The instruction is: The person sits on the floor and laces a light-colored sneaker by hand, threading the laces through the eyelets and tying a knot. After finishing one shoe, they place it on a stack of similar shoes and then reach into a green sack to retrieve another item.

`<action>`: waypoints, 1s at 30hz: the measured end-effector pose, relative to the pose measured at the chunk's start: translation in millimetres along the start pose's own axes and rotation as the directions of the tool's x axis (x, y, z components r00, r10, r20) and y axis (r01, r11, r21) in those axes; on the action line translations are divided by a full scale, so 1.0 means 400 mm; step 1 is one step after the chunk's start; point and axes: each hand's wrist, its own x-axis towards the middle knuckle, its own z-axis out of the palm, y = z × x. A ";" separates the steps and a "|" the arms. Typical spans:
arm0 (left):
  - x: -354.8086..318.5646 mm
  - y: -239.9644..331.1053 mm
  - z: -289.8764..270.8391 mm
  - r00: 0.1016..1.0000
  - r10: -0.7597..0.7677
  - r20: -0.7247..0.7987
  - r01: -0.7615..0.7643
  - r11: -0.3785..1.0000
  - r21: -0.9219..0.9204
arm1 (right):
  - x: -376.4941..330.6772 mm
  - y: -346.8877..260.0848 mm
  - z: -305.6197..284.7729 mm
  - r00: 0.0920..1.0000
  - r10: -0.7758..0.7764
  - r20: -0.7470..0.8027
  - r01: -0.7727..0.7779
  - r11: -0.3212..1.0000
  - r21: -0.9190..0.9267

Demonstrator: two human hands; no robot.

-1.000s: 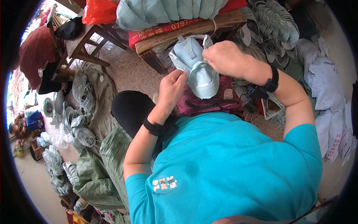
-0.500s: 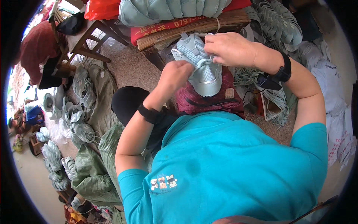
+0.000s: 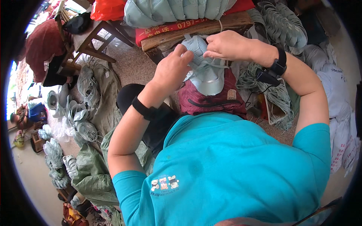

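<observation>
Pale-green mesh shoe upper [image 3: 205,71] with grey trim, I see my left hand [image 3: 171,69] and right hand [image 3: 226,45] both in a grip on its top edge, maroon cushion [image 3: 211,100] just beneath it.

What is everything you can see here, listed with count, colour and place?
shoe upper: one, pale teal, held in both hands over the lap
stacked uppers: one row, pale teal, on the bench at top
bench: one, wood, top centre
cord bundle: one, grey-green, right of the lap
piles of uppers: several, grey-green, floor at left
sacks: several, white, far right
lap cloth: one, dark red, on the knees
left hand: gripping the upper's left side
right hand: fingers pinching its top edge
</observation>
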 end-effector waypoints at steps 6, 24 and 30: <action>-0.009 -0.076 0.031 0.990 0.137 -0.034 -0.140 0.985 -0.106 | 0.017 -0.019 0.032 0.965 0.262 -0.020 -0.256 0.954 0.159; 0.003 0.100 -0.169 0.792 -0.240 -0.561 -0.352 0.572 -0.741 | 0.020 -0.187 -0.151 0.925 0.171 -0.341 0.148 0.663 0.734; 0.025 0.039 -0.088 0.765 -0.389 -0.513 -0.222 0.588 -0.778 | 0.053 -0.199 -0.132 0.973 0.192 -0.130 0.054 0.360 0.932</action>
